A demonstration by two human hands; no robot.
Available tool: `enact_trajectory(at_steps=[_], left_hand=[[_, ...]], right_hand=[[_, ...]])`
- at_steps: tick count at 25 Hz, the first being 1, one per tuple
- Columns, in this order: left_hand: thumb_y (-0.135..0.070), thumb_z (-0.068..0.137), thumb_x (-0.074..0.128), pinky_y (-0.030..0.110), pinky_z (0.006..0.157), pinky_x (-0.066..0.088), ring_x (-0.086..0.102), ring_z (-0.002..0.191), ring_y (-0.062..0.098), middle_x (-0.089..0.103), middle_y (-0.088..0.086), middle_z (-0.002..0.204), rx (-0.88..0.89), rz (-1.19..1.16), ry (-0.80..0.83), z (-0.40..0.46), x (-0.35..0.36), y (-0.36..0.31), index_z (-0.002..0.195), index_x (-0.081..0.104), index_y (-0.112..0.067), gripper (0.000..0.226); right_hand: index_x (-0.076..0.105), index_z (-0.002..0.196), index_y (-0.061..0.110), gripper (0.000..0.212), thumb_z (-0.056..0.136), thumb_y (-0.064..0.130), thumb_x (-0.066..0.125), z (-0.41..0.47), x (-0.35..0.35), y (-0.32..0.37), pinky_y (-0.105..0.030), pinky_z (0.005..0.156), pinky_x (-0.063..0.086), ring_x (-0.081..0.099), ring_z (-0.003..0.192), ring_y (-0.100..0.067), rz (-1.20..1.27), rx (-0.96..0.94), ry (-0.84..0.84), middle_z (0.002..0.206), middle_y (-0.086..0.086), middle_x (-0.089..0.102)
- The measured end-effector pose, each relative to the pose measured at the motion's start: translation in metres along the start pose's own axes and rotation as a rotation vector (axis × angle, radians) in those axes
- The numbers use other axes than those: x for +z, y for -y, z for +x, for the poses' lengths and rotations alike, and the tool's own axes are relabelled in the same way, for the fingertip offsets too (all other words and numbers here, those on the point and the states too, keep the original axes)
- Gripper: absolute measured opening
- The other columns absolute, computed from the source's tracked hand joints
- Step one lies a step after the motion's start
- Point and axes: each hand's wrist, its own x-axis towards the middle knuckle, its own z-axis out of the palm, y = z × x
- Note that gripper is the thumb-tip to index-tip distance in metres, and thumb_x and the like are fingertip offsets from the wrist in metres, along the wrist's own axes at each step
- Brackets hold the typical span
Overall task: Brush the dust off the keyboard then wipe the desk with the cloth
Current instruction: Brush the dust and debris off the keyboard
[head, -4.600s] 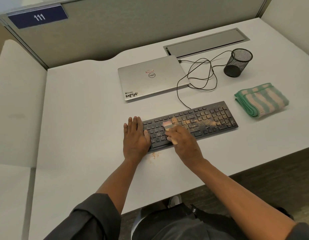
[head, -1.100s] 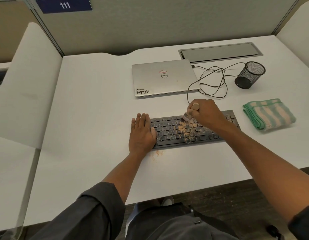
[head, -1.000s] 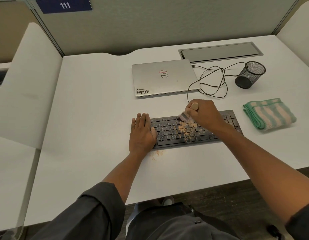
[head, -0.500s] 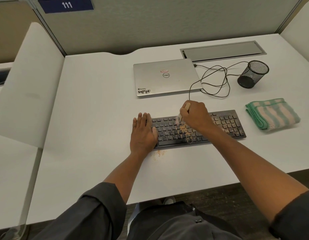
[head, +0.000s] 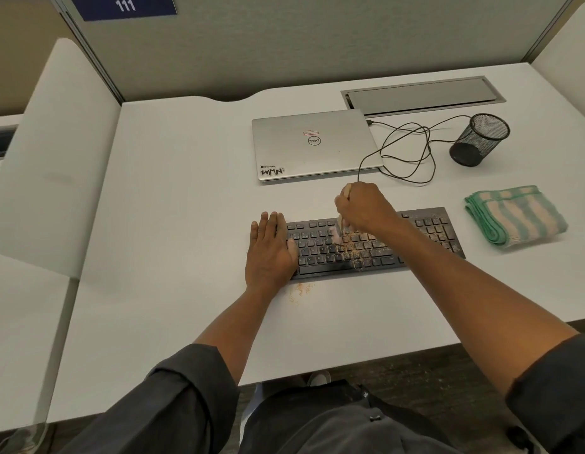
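Observation:
A black keyboard (head: 432,229) lies on the white desk (head: 186,198), with tan dust scattered over its middle and right keys. My left hand (head: 270,250) rests flat on the keyboard's left end, fingers straight. My right hand (head: 363,208) grips a small brush (head: 339,228) with a pale wooden handle; its bristles touch the upper middle keys. A little dust (head: 299,290) lies on the desk in front of the keyboard. A folded green and beige striped cloth (head: 517,217) lies to the right of the keyboard.
A closed silver laptop (head: 314,144) sits behind the keyboard, with a black cable (head: 405,155) looped beside it. A black mesh pen cup (head: 479,139) stands at the back right. A grey cable hatch (head: 422,96) is set into the desk's rear. Partition walls surround the desk.
My right hand has moved the brush leftward along the keyboard's upper rows, uncovering the number pad. The left hand has stayed in place.

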Motion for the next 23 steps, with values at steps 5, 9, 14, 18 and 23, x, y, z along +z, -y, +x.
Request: enact_trajectory(at_steps=[5, 9, 14, 18, 23], left_hand=[[-0.037, 0.095, 0.019, 0.043, 0.128, 0.002, 0.014, 0.155, 0.029, 0.028, 0.015, 0.163, 0.009, -0.011, -0.029, -0.001, 0.002, 0.001, 0.157, 0.026, -0.002, 0.072], [-0.037, 0.094, 0.018, 0.044, 0.128, 0.006, 0.017, 0.154, 0.029, 0.031, 0.015, 0.162, 0.014, -0.013, -0.051, -0.001, 0.004, 0.002, 0.156, 0.027, -0.001, 0.072], [-0.036, 0.093, 0.016, 0.044, 0.127, 0.006, 0.017, 0.154, 0.030, 0.032, 0.015, 0.162, 0.016, 0.006, -0.047, 0.000, 0.004, 0.002, 0.156, 0.028, -0.001, 0.072], [-0.035, 0.094, 0.018, 0.044, 0.127, 0.006, 0.018, 0.154, 0.030, 0.032, 0.015, 0.161, 0.016, 0.009, -0.047, 0.001, 0.005, 0.002, 0.156, 0.028, -0.001, 0.071], [-0.036, 0.093, 0.018, 0.043, 0.127, 0.005, 0.017, 0.154, 0.030, 0.031, 0.015, 0.162, 0.010, 0.003, -0.050, 0.001, 0.005, 0.002, 0.156, 0.028, -0.002, 0.072]], right_hand=[[0.064, 0.083, 0.003, 0.031, 0.099, 0.022, 0.046, -0.003, 0.004, 0.013, -0.041, 0.074, 0.056, 0.067, 0.076, -0.030, 0.027, -0.080, -0.028, 0.079, -0.011, 0.070], [0.058, 0.078, 0.006, 0.031, 0.100, 0.023, 0.043, -0.005, 0.009, 0.007, -0.036, 0.076, 0.055, 0.065, 0.074, -0.028, -0.092, -0.017, 0.063, 0.079, -0.011, 0.068], [0.060, 0.081, 0.006, 0.032, 0.101, 0.026, 0.045, -0.004, 0.000, 0.011, -0.037, 0.076, 0.052, 0.065, 0.079, -0.027, 0.051, -0.054, -0.036, 0.078, -0.008, 0.068], [0.055, 0.083, 0.009, 0.028, 0.101, 0.024, 0.042, -0.008, 0.007, 0.009, -0.034, 0.075, 0.048, 0.063, 0.083, -0.029, -0.077, -0.004, 0.068, 0.082, -0.010, 0.065], [0.063, 0.092, 0.004, 0.031, 0.103, 0.026, 0.044, -0.017, 0.003, 0.014, -0.036, 0.075, 0.051, 0.064, 0.079, -0.025, 0.108, -0.042, 0.024, 0.084, -0.009, 0.070]])
